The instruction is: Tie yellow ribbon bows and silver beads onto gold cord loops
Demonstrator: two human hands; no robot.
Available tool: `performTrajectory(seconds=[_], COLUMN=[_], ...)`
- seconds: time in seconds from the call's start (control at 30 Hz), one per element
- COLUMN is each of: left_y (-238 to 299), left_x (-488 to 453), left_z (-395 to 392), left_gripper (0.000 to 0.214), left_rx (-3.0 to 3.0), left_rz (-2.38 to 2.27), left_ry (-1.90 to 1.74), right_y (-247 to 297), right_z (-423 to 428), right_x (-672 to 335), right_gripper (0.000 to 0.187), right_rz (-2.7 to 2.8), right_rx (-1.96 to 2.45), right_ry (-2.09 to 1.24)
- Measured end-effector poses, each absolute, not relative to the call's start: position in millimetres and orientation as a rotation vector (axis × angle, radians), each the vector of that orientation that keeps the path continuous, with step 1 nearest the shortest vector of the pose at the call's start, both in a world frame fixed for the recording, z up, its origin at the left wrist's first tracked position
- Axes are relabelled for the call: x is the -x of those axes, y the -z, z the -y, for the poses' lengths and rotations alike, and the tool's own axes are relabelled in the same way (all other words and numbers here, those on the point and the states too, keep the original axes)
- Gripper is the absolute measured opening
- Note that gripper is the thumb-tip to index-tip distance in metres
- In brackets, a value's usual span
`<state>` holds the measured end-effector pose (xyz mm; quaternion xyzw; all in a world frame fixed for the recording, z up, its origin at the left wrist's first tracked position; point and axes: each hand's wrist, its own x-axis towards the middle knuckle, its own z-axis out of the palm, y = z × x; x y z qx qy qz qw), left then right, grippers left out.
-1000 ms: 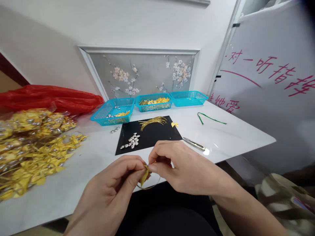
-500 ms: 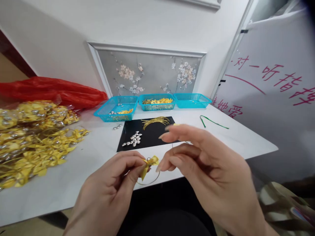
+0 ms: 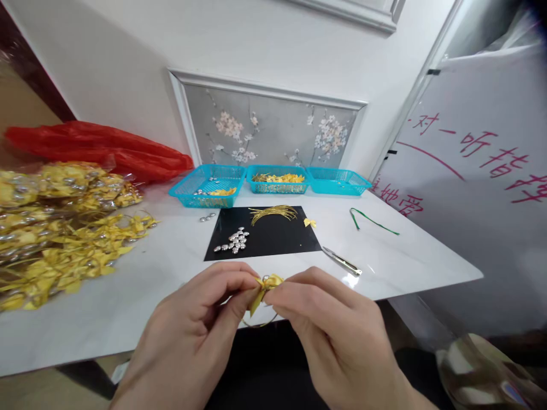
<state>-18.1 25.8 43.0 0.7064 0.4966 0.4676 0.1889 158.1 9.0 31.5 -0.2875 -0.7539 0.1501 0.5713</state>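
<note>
Between my two hands, over the table's front edge, is a yellow ribbon bow (image 3: 273,280) with a silver bead (image 3: 265,278) at its middle. My left hand (image 3: 196,324) pinches the bow's left side between thumb and forefinger. From the other side, my right hand (image 3: 333,324) closes its fingertips on the bow's right side. A thin gold cord (image 3: 261,326) curves down below the bow in a loop. Fingers partly hide the knot. Beyond my hands, loose silver beads (image 3: 234,241) and a bundle of gold cords (image 3: 273,212) lie on a black mat (image 3: 273,242).
A small yellow bow (image 3: 310,222) lies at the mat's right edge, near metal thread snips (image 3: 342,262). Blue baskets (image 3: 205,199) line the back wall. Finished yellow bows (image 3: 85,256) are heaped at left by a red bag (image 3: 98,151). A green cord (image 3: 376,222) lies right.
My right hand has moved left and down, its raised fingers closing onto the bow. The snips and the small bow have come into view. The camera view has tilted slightly.
</note>
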Motion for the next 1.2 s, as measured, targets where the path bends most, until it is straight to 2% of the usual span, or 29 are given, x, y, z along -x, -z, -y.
performTrajectory(seconds=[0.17, 0.33, 1.03, 1.2], left_y=[-42, -39, -32, -24], left_x=[23, 29, 26, 31], left_z=[-28, -31, -34, -35], left_gripper=[0.012, 0.016, 0.016, 0.021], left_rx=[-1.727, -1.581, -1.554, -1.429], left_rz=[-1.27, -1.238, -1.274, -1.219], left_ry=[-1.091, -1.026, -1.051, -0.99], right_y=[-16, -15, -19, -12], right_z=[-12, -11, -9, -11], right_x=[-158, -158, -159, -156], right_gripper=[0.029, 0.028, 0.026, 0.025], right_rz=[1.758, 1.776, 1.923, 1.852], right_rx=[0.809, 0.865, 0.914, 0.908], right_ry=[0.04, 0.192, 0.372, 0.326])
